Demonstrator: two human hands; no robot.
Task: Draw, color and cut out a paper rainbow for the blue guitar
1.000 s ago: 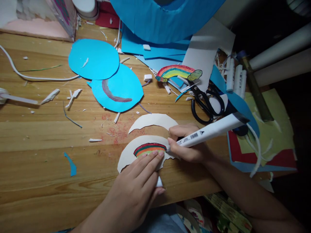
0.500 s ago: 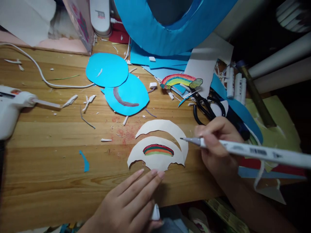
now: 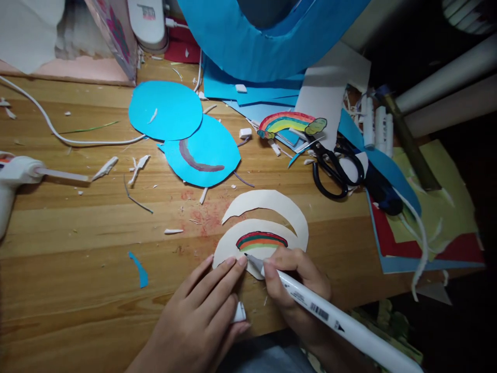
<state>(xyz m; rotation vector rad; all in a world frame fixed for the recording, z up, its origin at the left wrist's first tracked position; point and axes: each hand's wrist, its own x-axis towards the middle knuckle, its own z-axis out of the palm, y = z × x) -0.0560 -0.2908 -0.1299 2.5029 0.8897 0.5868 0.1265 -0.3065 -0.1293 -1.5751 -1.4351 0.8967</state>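
Note:
My right hand (image 3: 297, 282) grips a white marker (image 3: 330, 316) with a grey collar. Its dark tip is at the white paper cutout (image 3: 227, 246), just below a drawn rainbow (image 3: 262, 241) with red, green and orange bands. My left hand (image 3: 202, 305) lies with its fingers stretched over the paper's lower left edge. A white marker cap (image 3: 239, 312) pokes out between that hand's thumb and fingers. Behind the cutout lies a curved white paper strip (image 3: 267, 199).
Two blue paper ovals (image 3: 166, 109) overlap farther back. Black-handled scissors (image 3: 330, 171) lie right of centre, near a coloured rainbow cutout (image 3: 287, 122). A white glue gun (image 3: 19, 176) is at left. Paper sheets (image 3: 446, 207) and capped markers (image 3: 368, 124) are at right; scraps litter the wooden table (image 3: 77, 217).
My right hand has moved left and down, bringing the marker tip from right of the rainbow to just below it. My left fingers now reach farther over the paper's edge. The view has shifted slightly.

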